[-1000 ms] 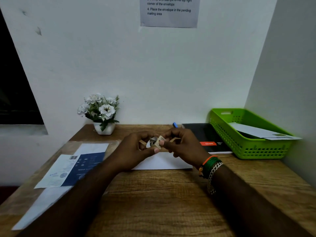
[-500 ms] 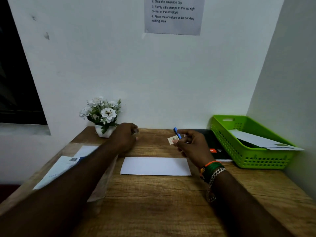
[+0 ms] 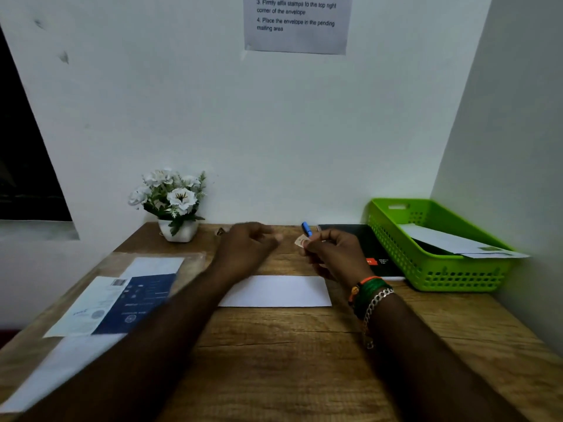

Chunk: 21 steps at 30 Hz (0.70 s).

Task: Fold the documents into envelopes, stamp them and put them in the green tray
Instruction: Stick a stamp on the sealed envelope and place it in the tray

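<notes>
A white envelope [image 3: 275, 291] lies flat in the middle of the wooden desk [image 3: 304, 354]. My right hand [image 3: 335, 254] hovers just behind its right end and pinches a small stamp [image 3: 301, 240] between thumb and fingers. My left hand [image 3: 246, 248] is blurred above the desk behind the envelope's left end, fingers loosely spread and holding nothing. The green tray [image 3: 432, 269] stands at the right edge with a white stamped envelope [image 3: 457, 243] lying in it. Printed documents [image 3: 122, 296] lie at the left under a clear sleeve.
A small pot of white flowers [image 3: 173, 202] stands at the back left. A tiny scrap [image 3: 220, 230] lies beside it. A black notebook [image 3: 368, 251] and a blue pen [image 3: 306, 229] lie between my right hand and the tray. Walls close off the back and right.
My hands separated after working the stamp together. The left hand went back toward the flower pot, dropped a scrap there, and now swings toward the middle. The right hand keeps the stamp.
</notes>
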Available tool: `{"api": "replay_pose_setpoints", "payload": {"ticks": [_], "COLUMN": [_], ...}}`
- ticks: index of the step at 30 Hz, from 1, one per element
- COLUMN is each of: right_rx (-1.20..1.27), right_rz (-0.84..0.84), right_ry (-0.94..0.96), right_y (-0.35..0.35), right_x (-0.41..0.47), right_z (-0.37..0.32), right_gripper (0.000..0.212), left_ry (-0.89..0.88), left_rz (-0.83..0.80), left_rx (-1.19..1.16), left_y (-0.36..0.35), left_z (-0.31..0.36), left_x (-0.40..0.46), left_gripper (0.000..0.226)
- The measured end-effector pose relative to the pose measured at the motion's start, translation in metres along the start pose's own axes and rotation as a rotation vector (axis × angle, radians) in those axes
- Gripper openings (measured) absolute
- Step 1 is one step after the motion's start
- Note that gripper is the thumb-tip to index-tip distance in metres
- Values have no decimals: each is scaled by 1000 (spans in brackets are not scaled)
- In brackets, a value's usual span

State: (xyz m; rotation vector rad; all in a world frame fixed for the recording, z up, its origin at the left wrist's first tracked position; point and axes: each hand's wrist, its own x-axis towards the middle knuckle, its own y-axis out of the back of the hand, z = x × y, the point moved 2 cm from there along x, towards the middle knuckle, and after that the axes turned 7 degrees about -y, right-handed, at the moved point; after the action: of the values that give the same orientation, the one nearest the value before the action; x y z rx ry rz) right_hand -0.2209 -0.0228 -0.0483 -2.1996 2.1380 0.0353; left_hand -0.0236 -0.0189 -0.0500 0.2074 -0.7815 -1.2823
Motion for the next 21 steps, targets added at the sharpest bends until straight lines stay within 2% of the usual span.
{"api": "replay_pose_setpoints", "payload": {"ticks": [2,4,6,10,15,18,19,21], "right_rx": [-6,-24,-73,-229,-503,-536,-502,-412], "right_rz": [-24,-42,-75,-135,-115,-132,-121,-30], "right_ry": [-1,8,4,14,213,208,190,170], "right_y": [-4,-7,-9,-10,-8,-3,1,15], "right_x": [-4,-8,-9,-9,-4,-4,-3,1], "right_z": [1,1,2,3,3,-1,-4,-9], "right_gripper": [10,14,13,24,18,15,13,11], "left_ry": [75,13,-42,-73,-91,-107,-123,-138], "left_rz": [-74,-88,-29,45,10,-20,-45,-133], "left_rx": [-269,-337,-325,-248,-182,-214,-192,-53], "left_y": [-12,-18,-18,-13,-13,-14,-14,-15], "left_z": [17,25,26,21,13,11,11,9], "left_x": [-18,-27,-28,-29,-27,-25,-25,-25], "left_gripper": [32,20,7,9,7,7,8,37]}}
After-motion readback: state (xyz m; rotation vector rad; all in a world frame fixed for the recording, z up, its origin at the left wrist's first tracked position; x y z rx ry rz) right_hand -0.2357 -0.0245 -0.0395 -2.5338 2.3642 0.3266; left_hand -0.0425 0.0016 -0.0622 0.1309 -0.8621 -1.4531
